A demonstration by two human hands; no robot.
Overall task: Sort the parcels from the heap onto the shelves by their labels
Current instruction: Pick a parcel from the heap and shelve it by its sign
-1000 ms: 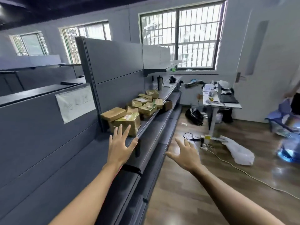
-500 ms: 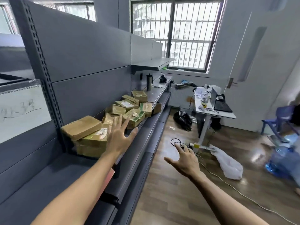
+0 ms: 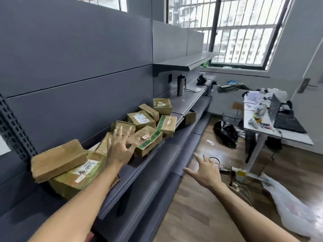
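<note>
Your left hand [image 3: 120, 151] and right hand [image 3: 207, 173] are bare. No gloves, rings or watch. Both arms are bare too, with no sleeves showing.

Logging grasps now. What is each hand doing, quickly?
Left hand: open, fingers spread above the parcels, holding nothing.
Right hand: open, fingers spread over the floor, holding nothing.

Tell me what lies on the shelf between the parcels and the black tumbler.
In the head view, only bare grey shelf lies between the farthest parcel and the black tumbler.
</note>
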